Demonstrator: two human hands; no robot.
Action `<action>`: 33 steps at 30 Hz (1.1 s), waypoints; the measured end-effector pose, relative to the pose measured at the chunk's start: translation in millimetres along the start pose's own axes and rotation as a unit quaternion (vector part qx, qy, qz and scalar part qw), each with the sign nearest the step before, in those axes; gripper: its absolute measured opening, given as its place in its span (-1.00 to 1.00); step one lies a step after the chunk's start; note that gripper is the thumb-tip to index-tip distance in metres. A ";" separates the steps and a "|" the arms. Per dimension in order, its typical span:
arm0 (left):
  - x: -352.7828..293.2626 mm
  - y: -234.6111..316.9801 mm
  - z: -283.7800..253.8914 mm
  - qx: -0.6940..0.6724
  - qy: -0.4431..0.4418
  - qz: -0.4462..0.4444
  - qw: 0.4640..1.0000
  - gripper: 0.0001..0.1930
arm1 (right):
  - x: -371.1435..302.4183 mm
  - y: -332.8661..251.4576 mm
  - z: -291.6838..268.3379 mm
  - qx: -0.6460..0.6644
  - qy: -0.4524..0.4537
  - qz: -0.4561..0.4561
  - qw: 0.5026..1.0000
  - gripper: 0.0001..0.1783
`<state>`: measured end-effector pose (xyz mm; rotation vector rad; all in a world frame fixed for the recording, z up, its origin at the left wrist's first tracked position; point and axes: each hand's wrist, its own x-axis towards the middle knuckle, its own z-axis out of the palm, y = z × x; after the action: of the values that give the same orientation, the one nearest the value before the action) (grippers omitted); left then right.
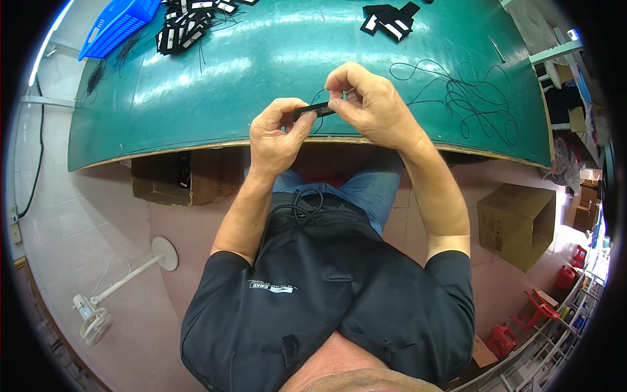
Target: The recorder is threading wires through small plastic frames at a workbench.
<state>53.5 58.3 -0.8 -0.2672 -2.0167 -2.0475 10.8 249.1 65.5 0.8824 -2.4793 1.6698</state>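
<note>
A small flat black strip-like piece (315,111) is held over the table's near edge, between both hands. My left hand (277,134) pinches its left end between thumb and fingers. At its right end my right hand (375,108) is closed, thumb and forefinger pressed together on a thin black cord; the fingers partly hide the exact grip. A short curve of cord shows above the piece and another below it. More of this black cord (480,98) lies in loose loops on the table to the right, one strand running toward my right hand.
The table has a green top (261,65). Piled black pieces with white patches (179,32) lie far left beside a blue basket (117,27); a smaller pile (392,23) is far right. Cardboard boxes (509,222) and a white fan (96,323) stand on the floor.
</note>
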 end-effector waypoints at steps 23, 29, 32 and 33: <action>2.2 -1.0 -2.5 -0.027 -0.001 0.000 1.000 -0.87 | 9.8 7.6 4.7 -0.004 0.013 0.025 1.000 -0.72; 2.2 -0.9 -5.3 -0.039 -0.015 -0.009 0.999 -0.81 | 5.7 7.2 6.2 0.014 0.032 0.002 0.999 -0.75; 1.7 -2.2 -5.0 -0.045 -0.016 -0.011 0.999 -0.81 | 5.1 6.8 6.6 0.000 0.021 0.005 1.000 -0.76; 1.8 -2.5 -4.6 -0.049 -0.017 -0.012 0.999 -0.81 | 5.6 8.3 6.6 0.005 0.022 0.014 1.000 -0.76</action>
<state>51.3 53.6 -2.7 -0.3003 -1.9517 -2.1736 4.2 243.2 57.5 0.8068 -2.4688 1.6924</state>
